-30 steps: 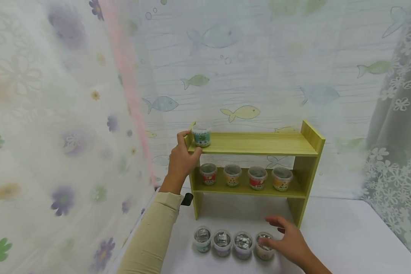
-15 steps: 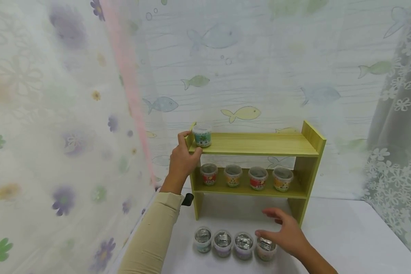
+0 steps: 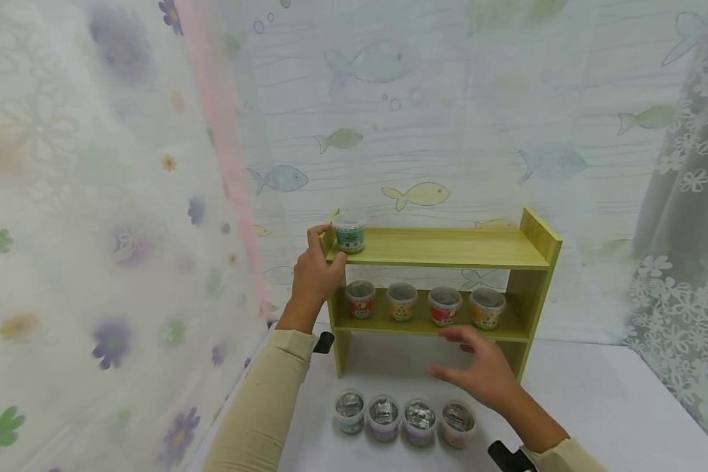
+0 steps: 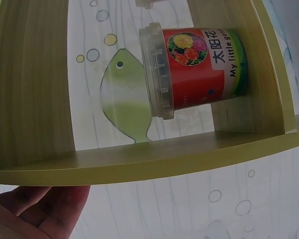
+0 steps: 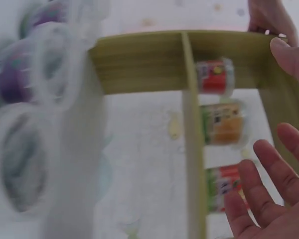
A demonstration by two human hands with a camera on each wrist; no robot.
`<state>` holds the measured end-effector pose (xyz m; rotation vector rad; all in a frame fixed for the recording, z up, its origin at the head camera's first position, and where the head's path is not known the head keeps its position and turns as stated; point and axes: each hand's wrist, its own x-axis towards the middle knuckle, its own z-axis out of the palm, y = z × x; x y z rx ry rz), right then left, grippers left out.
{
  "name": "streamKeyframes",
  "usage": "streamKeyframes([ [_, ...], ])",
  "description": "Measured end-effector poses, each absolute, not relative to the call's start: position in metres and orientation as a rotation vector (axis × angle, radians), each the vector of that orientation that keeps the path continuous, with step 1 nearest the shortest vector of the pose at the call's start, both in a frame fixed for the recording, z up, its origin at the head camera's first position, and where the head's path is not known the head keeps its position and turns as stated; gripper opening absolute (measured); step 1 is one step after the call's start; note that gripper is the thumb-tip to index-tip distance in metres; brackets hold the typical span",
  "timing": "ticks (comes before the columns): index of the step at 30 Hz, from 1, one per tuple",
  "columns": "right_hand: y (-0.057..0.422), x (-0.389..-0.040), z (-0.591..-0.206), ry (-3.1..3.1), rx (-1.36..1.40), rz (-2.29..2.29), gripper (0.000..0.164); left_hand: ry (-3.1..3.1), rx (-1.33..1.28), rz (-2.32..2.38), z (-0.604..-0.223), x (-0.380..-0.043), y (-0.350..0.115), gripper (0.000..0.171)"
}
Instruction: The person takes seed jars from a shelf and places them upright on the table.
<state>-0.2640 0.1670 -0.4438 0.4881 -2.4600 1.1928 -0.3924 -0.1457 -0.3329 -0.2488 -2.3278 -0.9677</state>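
My left hand (image 3: 317, 278) holds the upper left corner of the yellow-green wooden shelf (image 3: 442, 248), its thumb at the front edge. Its fingertips (image 4: 65, 204) touch the outside of the side panel in the left wrist view. Beside it, a teal-labelled lidded plastic planting cup (image 3: 349, 237) stands upright on the top board. My right hand (image 3: 485, 372) hovers in front of the shelf, thumb and fingers spread, holding nothing. In the right wrist view its fingers (image 5: 269, 199) partly cover a red-labelled cup (image 5: 222, 186).
On the middle board stand several cups with red and orange labels, including a red-labelled cup (image 3: 360, 300). Several foil-topped cups line up on the white table (image 3: 590, 393), such as a purple-labelled cup (image 3: 420, 423). A printed fish curtain (image 3: 478, 118) hangs behind.
My right hand has risen up and to the left, away from the rightmost front cup, towards the shelf. My left hand, the shelf and the cups stay where they were.
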Motion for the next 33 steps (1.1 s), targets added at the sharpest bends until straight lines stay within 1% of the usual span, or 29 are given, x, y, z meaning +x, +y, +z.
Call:
streamKeyframes([
  [9, 0.148, -0.279, -0.406, -2.300, 0.646, 1.043, 0.064, -2.318, -0.270, -0.985, -0.338, -0.391, -0.145, 0.057],
  [17, 0.124, -0.304, -0.355, -2.150, 0.732, 0.992, 0.058, -2.307, -0.267, -0.987, -0.333, -0.390, -0.145, 0.056],
  [23, 0.108, -0.322, -0.329, -2.146, 0.709, 1.010, 0.058, -2.308, -0.274, -0.983, -0.333, -0.394, -0.145, 0.056],
  [29, 0.092, -0.333, -0.315, -2.219, 0.679, 0.925, 0.059, -2.300, -0.254, -0.982, -0.334, -0.394, -0.145, 0.056],
  [33, 0.083, -0.342, -0.304, -2.300, 0.649, 0.961, 0.061, -2.296, -0.258, -0.976, -0.335, -0.393, -0.145, 0.056],
])
